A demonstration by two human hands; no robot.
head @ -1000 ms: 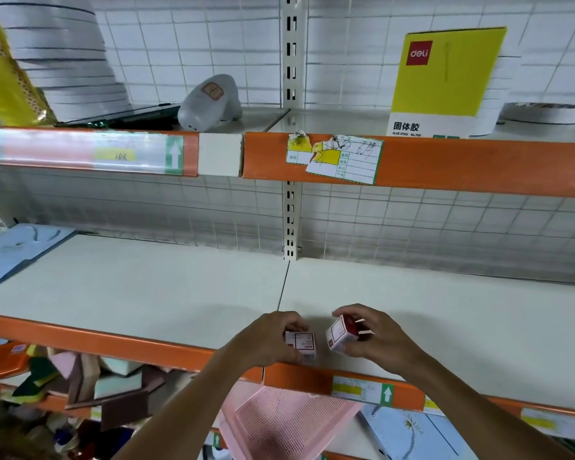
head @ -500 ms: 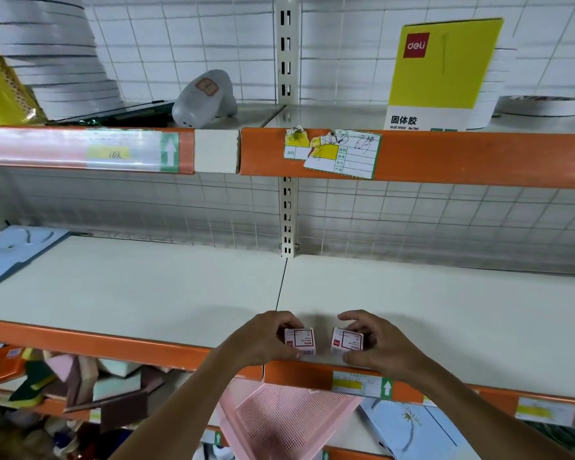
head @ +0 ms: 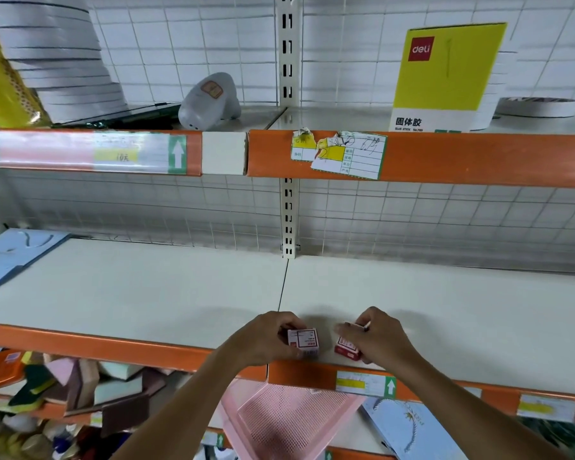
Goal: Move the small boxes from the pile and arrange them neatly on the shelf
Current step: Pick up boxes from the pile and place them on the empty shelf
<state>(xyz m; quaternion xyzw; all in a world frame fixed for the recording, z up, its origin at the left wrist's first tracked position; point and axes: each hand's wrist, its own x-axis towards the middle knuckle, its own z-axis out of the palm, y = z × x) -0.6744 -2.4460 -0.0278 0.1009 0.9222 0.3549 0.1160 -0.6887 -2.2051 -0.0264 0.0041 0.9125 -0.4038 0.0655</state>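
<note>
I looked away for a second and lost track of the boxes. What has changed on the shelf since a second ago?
The right hand turned its small box: tilted up a second ago, then label facing front, now red side showing at the shelf's front edge. Both hands kept their grip. The left hand and its box stayed put, as did everything else.

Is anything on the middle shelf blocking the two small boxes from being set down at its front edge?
Nothing visible. The left hand holds one small box and the right hand the other box, both on the bare shelf.
</note>
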